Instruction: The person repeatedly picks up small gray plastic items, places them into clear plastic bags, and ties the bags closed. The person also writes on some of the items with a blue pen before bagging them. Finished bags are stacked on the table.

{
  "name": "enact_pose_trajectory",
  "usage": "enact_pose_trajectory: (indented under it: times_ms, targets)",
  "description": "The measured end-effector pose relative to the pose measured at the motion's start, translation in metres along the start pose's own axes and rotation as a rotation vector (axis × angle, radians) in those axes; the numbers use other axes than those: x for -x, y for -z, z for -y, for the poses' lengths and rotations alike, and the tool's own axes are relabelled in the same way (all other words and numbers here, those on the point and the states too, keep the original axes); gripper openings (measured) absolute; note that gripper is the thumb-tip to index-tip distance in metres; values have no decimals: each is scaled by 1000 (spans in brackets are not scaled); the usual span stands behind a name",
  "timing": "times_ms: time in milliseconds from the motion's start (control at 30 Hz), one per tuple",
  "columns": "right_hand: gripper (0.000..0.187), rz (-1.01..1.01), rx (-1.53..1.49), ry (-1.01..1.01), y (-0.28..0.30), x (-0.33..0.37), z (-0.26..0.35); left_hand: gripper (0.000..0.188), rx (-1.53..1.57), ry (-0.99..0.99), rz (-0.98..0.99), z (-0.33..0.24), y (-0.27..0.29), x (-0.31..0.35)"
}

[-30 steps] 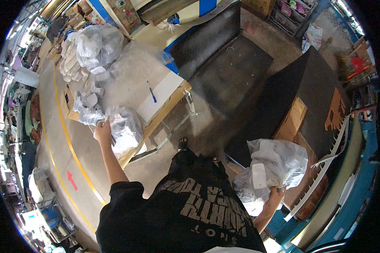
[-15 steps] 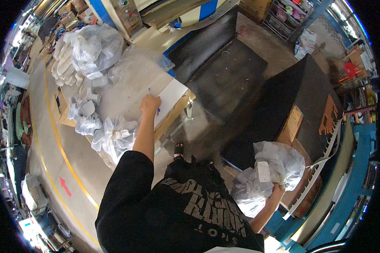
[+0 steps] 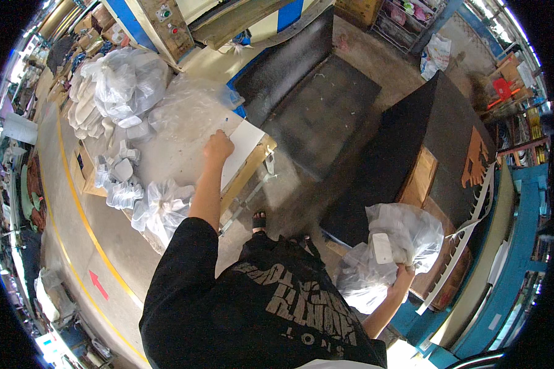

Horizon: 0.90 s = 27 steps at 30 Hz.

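My left hand (image 3: pixel 218 147) is closed in a fist over the table (image 3: pixel 184 141), beside a white sheet (image 3: pixel 243 146) along its edge. Whatever its fingers hold is hidden. On my right, my right hand (image 3: pixel 404 274) is shut on the gathered part of a clear plastic bag (image 3: pixel 415 230). A small pale rounded piece (image 3: pixel 381 248) shows against this bag. To the left of my left forearm, a tied clear bag (image 3: pixel 163 209) rests at the table's near corner, next to stacked pale moulded pieces (image 3: pixel 124 194).
A large clear bag (image 3: pixel 126 83) stands at the table's far left with flat pale pieces beside it. Ahead are a black mat (image 3: pixel 332 111) and a machine post with buttons (image 3: pixel 164 24). A big black block (image 3: pixel 381 166) stands right; a yellow-lined walkway (image 3: pixel 83 227) runs left.
The view has shifted slightly, so the table appears a little further left. Small blue bits seen beside my left fist before are now hard to make out. My right hand keeps its grip.
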State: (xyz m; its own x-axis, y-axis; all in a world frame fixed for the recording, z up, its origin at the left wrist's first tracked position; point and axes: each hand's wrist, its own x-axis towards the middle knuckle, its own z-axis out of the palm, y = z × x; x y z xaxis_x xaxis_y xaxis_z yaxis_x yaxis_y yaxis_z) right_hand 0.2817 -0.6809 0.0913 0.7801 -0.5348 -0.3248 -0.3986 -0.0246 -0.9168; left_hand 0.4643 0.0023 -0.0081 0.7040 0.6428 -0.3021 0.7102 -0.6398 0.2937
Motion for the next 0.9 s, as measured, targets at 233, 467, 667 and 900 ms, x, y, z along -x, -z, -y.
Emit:
enact_pose_trajectory:
  times_ms: [233, 467, 667, 900]
  targets:
    - [32, -28, 38, -29, 2, 3, 1, 84, -27, 0, 2, -39, 0, 14]
    - [45, 35, -97, 12, 4, -2, -8, 62, -16, -2, 29, -36, 7, 5]
    - [43, 75, 47, 76, 16, -8, -13, 44, -46, -221, 55, -19, 20, 5]
    - [39, 97, -28, -24, 11, -1, -5, 34, 441, -404, 6, 28, 84, 52]
